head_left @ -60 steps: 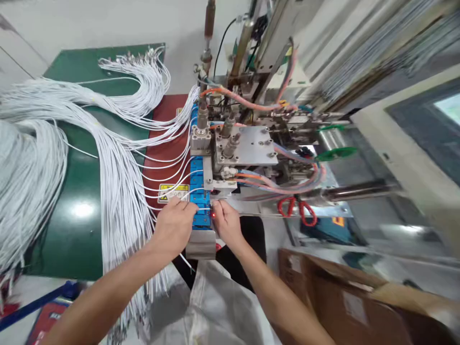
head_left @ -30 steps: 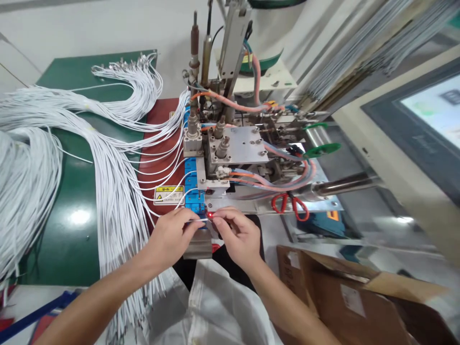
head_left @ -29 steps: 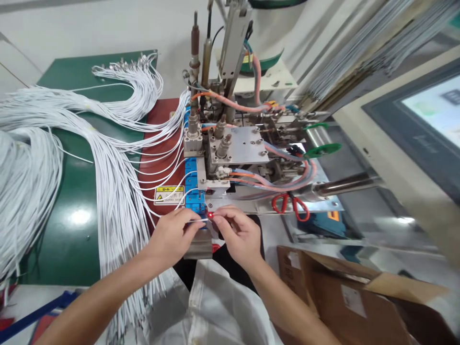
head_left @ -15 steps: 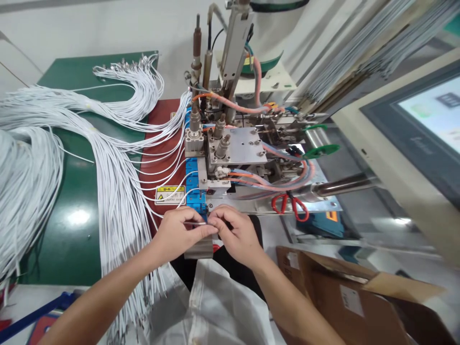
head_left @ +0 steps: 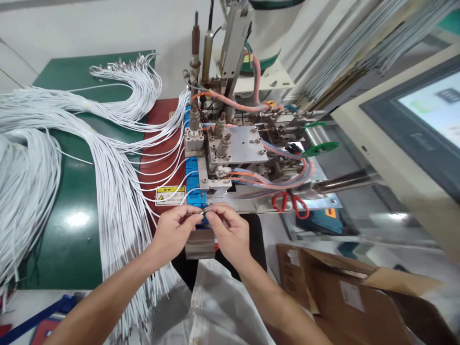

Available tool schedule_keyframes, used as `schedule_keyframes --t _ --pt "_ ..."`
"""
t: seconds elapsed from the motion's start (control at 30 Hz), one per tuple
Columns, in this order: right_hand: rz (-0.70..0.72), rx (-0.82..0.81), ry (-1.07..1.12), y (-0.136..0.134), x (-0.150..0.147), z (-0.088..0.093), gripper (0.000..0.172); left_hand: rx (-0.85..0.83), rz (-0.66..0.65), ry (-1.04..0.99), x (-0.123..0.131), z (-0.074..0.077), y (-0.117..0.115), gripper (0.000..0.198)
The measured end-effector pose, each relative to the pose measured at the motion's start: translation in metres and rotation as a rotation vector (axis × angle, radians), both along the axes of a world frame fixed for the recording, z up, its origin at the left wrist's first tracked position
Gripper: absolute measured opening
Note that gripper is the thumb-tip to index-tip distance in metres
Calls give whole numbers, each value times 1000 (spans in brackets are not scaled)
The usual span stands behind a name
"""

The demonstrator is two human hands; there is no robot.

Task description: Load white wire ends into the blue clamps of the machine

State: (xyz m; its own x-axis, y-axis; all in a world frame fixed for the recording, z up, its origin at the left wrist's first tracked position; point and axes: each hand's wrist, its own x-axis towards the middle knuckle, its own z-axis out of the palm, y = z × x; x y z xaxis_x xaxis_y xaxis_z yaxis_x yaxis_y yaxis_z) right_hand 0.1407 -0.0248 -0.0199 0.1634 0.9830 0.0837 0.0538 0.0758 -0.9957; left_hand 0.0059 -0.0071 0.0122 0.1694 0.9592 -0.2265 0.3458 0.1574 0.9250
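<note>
The short end of a white wire (head_left: 205,211) lies between the two hands' fingertips, about equally near both and just over the near end of the row of blue blocks (head_left: 192,180). The left hand (head_left: 175,229) has thumb and finger closed on it, and the right hand (head_left: 230,231) pinches its tip. Its long axis runs crosswise, tip pointing right and slightly away from the person.

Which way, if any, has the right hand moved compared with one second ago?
Yes: judged against the fixed warning label, the right hand is now slightly further left in the picture, nearer the label.
</note>
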Motion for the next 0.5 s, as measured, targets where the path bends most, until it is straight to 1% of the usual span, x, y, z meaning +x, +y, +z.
schedule_keyframes --t 0.07,0.23,0.37,0.5 --pt "6 15 -48 1 2 1 7 -33 7 -19 0 0 0 16" --pt "9 49 -165 4 3 7 11 -78 -43 -63 0 0 0 17" --pt "-80 30 -191 3 -5 5 12 -98 -13 -73 2 -3 -2 18" --pt "-156 -4 -163 1 -14 0 13 -40 52 -70 4 -10 -6 17"
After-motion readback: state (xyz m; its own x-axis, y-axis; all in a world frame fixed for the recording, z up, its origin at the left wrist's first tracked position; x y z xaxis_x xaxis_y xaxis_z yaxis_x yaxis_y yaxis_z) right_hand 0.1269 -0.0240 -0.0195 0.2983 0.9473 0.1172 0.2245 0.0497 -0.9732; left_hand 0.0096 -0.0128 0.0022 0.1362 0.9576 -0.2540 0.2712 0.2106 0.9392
